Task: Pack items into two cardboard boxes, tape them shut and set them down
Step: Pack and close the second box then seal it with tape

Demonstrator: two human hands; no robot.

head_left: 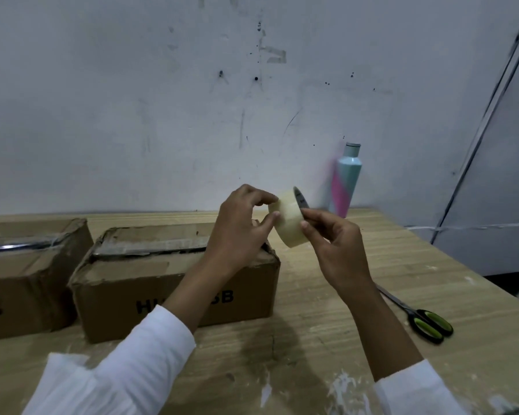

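- The right hand [339,247] grips the roll of clear tape [288,217] by its rim, raised above the near box's [174,283] right end at about 12 o'clock, steadying it.
- The left hand [240,232] pinches narrowly at the roll's face, likely hunting for the loose end.
- The near box sits at 9 o'clock, flaps folded down, seam apparently untaped; the second box [27,274], farther left, shows a glossy strip.
- Scissors [422,319] lie at 3 o'clock, within reach for cutting.
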